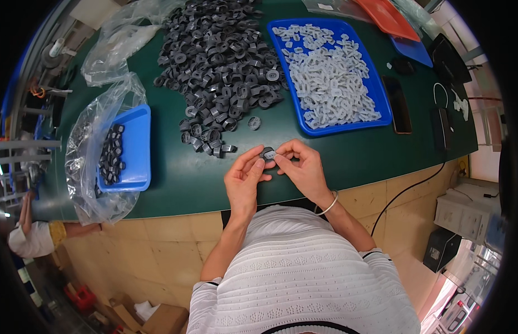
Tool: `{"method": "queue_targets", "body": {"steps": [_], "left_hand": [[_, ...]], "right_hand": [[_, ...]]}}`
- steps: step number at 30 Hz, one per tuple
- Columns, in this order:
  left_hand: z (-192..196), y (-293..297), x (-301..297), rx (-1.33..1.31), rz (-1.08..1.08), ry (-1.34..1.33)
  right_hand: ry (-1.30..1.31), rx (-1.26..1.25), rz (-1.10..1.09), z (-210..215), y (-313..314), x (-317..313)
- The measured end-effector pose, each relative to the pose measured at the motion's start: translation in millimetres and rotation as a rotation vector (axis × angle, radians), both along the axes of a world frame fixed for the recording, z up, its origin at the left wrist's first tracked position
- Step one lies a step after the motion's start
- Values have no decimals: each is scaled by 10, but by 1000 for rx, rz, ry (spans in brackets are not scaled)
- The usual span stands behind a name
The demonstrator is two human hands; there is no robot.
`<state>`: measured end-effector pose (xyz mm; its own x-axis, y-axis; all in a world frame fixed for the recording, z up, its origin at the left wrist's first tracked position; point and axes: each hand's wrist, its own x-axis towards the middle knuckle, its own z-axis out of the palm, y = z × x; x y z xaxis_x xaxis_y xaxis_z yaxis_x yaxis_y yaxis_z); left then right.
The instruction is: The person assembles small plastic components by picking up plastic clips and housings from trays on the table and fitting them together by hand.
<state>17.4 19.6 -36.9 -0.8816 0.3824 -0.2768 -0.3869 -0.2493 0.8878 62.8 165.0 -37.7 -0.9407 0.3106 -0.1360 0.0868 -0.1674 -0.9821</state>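
Close to the table's near edge, my left hand (pixel 245 177) pinches a small dark grey plastic part (pixel 267 152) between thumb and fingers. My right hand (pixel 303 170) meets it from the other side, its thumb and forefinger pressed on a small pale grey piece (pixel 271 156) at that part. Whether the two pieces are joined I cannot tell. Beyond my hands lies a big heap of dark grey ring-shaped parts (pixel 220 72). To its right, a blue tray (pixel 317 131) holds many pale grey pieces (pixel 334 83).
At left, a light blue tray (pixel 141 147) with dark parts sits partly inside a clear plastic bag (pixel 81 150). A phone (pixel 397 106) lies right of the blue tray, near a black box with a cable (pixel 440 128). An orange tray (pixel 390 18) is at the far right. Another person's arm (pixel 26 214) shows at far left.
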Motion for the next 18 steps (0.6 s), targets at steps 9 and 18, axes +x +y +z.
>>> {"method": "queue_targets", "body": {"steps": [9,18], "left_hand": [[-52,61,68,35,64,46],[-69,14,57,-5,71,71]], "right_hand": [[-66,-51,7,45,-6,-17],[-72,86,80,78,-20,-41]]}}
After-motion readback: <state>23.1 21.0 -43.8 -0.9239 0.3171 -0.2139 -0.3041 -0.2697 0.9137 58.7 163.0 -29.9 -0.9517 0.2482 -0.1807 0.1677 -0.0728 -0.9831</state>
